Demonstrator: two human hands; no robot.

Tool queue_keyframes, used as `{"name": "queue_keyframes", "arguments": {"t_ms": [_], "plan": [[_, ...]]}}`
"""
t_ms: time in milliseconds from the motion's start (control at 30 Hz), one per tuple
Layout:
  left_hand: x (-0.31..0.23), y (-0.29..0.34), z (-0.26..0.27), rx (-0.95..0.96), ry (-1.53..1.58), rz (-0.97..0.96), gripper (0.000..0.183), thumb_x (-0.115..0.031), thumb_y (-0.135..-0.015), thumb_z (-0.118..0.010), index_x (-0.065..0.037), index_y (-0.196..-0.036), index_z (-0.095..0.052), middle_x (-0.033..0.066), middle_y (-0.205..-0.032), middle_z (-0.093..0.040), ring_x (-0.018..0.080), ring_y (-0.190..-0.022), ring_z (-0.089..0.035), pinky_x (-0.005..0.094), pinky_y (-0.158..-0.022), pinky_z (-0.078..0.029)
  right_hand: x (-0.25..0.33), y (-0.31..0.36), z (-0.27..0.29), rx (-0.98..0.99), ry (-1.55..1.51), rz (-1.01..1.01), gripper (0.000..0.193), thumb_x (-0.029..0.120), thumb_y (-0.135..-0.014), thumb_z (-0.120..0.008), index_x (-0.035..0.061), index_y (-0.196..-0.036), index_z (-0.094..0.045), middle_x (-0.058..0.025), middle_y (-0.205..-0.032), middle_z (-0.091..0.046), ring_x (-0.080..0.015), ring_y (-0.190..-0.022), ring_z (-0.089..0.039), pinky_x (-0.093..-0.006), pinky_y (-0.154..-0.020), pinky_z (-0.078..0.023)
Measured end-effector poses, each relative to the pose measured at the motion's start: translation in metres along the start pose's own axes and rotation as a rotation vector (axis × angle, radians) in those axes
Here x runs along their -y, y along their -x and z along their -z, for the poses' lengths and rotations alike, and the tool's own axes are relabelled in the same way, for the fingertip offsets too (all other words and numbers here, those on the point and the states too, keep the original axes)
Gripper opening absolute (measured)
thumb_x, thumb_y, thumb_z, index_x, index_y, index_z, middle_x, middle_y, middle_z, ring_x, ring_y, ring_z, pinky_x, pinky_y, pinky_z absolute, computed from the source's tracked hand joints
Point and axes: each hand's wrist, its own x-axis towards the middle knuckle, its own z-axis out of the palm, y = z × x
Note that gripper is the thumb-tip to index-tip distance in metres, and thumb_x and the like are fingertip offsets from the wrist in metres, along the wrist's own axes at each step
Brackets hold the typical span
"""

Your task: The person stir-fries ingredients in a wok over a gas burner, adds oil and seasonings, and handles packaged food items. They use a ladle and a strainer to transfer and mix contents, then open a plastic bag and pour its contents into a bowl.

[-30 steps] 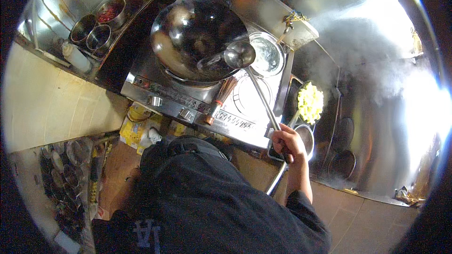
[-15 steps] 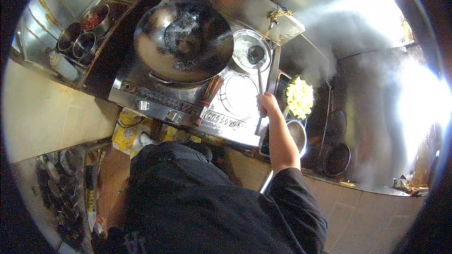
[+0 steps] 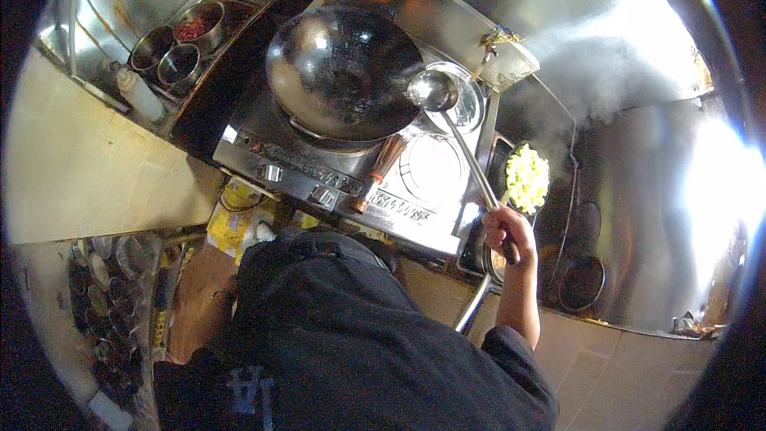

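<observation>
My right hand [image 3: 510,233] is closed round the long handle of a metal ladle [image 3: 432,91]. The ladle's shiny bowl hangs between the right rim of a big dark wok [image 3: 343,72] and a round metal basin [image 3: 471,104]. The wok's inside looks glossy and dark. A bamboo brush [image 3: 388,161] lies on the steel stove top, below the wok's right side. Close beyond my right hand, pale green chopped vegetable pieces [image 3: 527,179] are heaped in a vessel. My left hand is out of view.
Steel pots [image 3: 179,65], one with red contents, and a squeeze bottle [image 3: 137,94] stand at the far left. A tap [image 3: 488,52] is behind the basin. A metal handle [image 3: 474,303] juts toward me under my right hand. Steam drifts at the right.
The ladle has come up out of the basin toward the wok, and my right hand has drawn back toward me. The whole view has shifted, moving the stove rightward in it.
</observation>
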Motion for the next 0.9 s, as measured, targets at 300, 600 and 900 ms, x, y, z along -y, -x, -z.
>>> {"name": "queue_keyframes", "arguments": {"t_ms": [300, 600, 900], "plan": [[-0.001, -0.001, 0.008, 0.006, 0.004, -0.004, 0.031, -0.036, -0.089, -0.053, -0.009, -0.099, -0.064, 0.0104, -0.078, -0.066, 0.0291, -0.064, -0.064, 0.0424, -0.059, -0.051, -0.028, -0.025, -0.034, -0.286, 0.487, 0.131, 0.019, 0.004, -0.087, -0.055, 0.001, -0.106, -0.059, -0.001, -0.064, -0.053, -0.0083, -0.043, -0.046, -0.0227, -0.039, -0.037], [0.042, 0.015, 0.009, -0.007, -0.04, 0.06, 0.029, -0.032, -0.089, -0.053, -0.011, -0.104, -0.065, 0.0103, -0.081, -0.067, 0.0298, -0.067, -0.065, 0.0427, -0.061, -0.052, -0.017, -0.196, 0.059, -0.552, 0.856, 0.141, 0.017, 0.015, -0.083, -0.059, -0.0009, -0.087, -0.055, -0.0077, -0.062, -0.056, -0.0211, -0.045, -0.053, -0.0356, -0.04, -0.043], [0.005, -0.03, 0.054, -0.093, -0.062, -0.105, 0.028, -0.028, -0.09, -0.053, -0.013, -0.11, -0.065, 0.0103, -0.085, -0.069, 0.0304, -0.07, -0.067, 0.043, -0.063, -0.053, -0.009, -0.118, 0.048, -0.034, -0.076, -0.013, 0.023, 0.021, -0.097, -0.05, 0.0031, -0.111, -0.053, 0.0039, -0.061, -0.044, -0.0065, -0.044, -0.042, -0.0208, -0.039, -0.038]]}}
